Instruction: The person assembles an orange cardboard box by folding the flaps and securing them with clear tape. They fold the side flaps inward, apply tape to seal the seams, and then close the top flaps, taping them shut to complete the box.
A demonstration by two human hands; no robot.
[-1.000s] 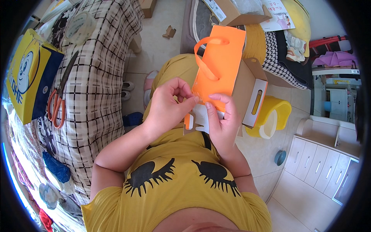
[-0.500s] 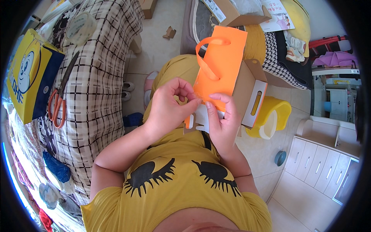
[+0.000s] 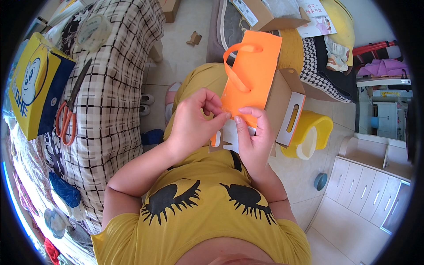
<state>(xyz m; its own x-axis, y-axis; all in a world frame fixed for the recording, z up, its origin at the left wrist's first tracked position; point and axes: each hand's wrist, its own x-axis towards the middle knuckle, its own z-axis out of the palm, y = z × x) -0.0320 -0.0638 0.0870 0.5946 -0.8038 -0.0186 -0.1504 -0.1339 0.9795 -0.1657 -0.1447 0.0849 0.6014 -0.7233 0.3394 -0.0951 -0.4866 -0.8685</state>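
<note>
An orange cardboard panel (image 3: 256, 66) with an orange ribbon handle (image 3: 238, 79) lies over my lap. It rests against an opened-out cardboard box (image 3: 282, 88), brown inside, with a white slotted flap. My left hand (image 3: 196, 119) is closed in a pinch, thumb and forefinger meeting at the panel's near left edge; anything tiny between the fingertips is hidden. My right hand (image 3: 256, 132) grips the panel's near edge between thumb and forefinger, its thumb pointing toward the left fingertips. A white cut flap (image 3: 231, 132) shows between the two hands.
On the left, a checked cloth (image 3: 119, 79) covers a table holding orange-handled scissors (image 3: 67, 117) and a yellow-and-blue box (image 3: 37, 88). A yellow plastic stool or bin (image 3: 320, 128) stands at my right. Ahead, another cardboard box (image 3: 274, 20) sits on a cushioned seat.
</note>
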